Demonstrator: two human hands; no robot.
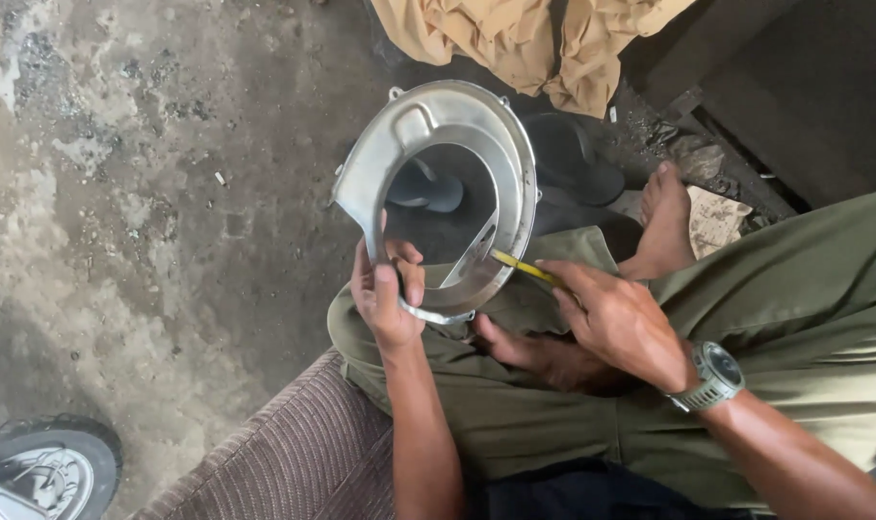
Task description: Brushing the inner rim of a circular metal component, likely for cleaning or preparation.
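Just above left hand (388,299): gripped metal cover (438,144).

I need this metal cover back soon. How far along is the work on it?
Done: cannot tell; no finished area shows on the round silver cover. In hand: the left hand grips its lower rim while the right hand presses a thin yellow tool against the inner edge. How much is left cannot be judged.

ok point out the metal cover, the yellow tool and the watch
metal cover (428,120), head view, on its upper rim
yellow tool (523,267), head view, on the yellow shaft next to the right hand
watch (719,370), head view, on its face
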